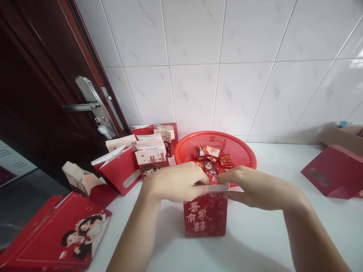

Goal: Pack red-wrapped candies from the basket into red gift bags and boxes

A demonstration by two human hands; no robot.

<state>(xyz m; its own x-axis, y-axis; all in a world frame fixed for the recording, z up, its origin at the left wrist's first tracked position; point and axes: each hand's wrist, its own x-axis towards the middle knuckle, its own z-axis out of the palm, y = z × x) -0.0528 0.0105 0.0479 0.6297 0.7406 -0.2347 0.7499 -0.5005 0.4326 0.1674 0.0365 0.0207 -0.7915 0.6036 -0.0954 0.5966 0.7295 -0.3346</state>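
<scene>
A red paper gift box with pale Chinese characters stands upright on the white table in front of me. My left hand is closed on the left part of its top edge, thumb on the near side. At the right end of the same edge, my right hand pinches the box between thumb and fingers. The fingertips on the far side are partly hidden. Just behind the box is a red plastic basket with several wrapped candies inside.
Several red and white gift boxes crowd the left, near the tiled wall. A large red bag with a cartoon couple lies at the front left. To the right are another red box and a cardboard box. A dark door borders the left.
</scene>
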